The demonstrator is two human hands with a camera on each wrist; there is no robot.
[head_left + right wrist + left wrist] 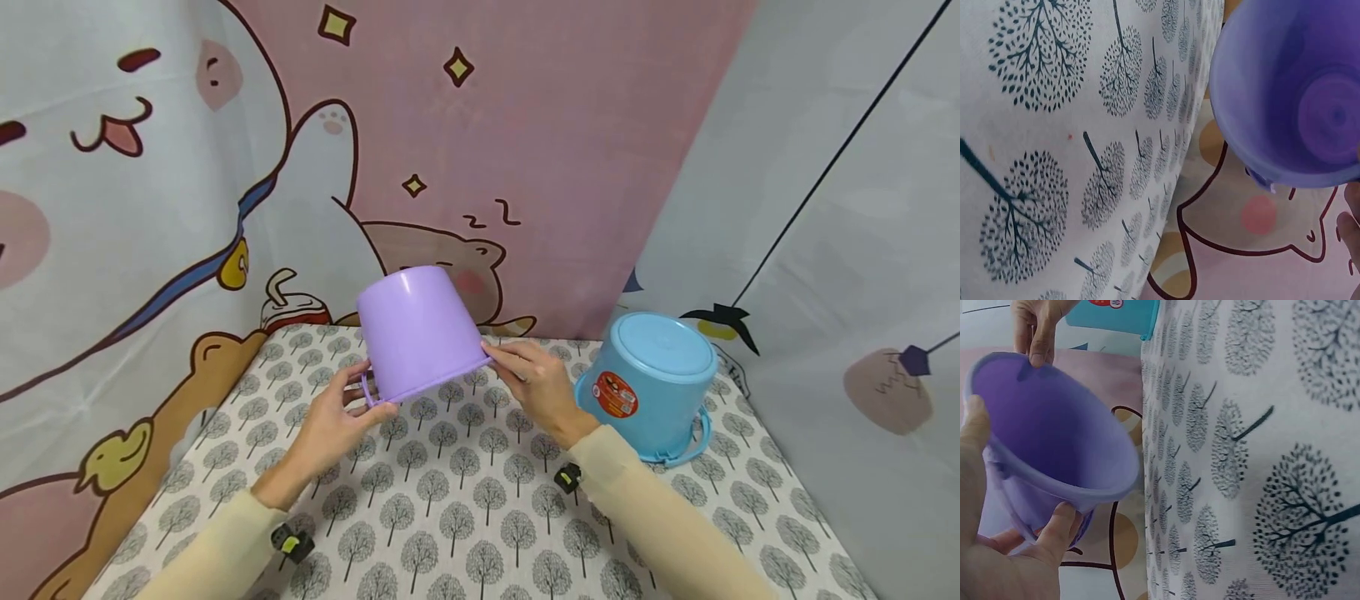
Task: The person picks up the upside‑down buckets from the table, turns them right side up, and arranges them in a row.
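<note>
A purple bucket point(422, 333) is held up over the table, tilted, with its mouth facing down and toward me. My left hand point(333, 429) grips its rim at the left, beside the purple handle point(367, 388). At the right side of the rim, my right hand point(536, 379) pinches the edge between thumb and fingers. The left wrist view looks into the hollow inside point(1054, 425), with the left fingers spread around rim and handle. Ringed marks show on the bucket's inner bottom point(1335, 112) in the right wrist view.
A light-blue bucket point(660, 383) with a red label point(615, 394) stands upside down at the right, close to my right forearm. A tree-print cloth point(450, 517) covers the table. Cartoon-print curtains point(570, 150) hang behind and at both sides.
</note>
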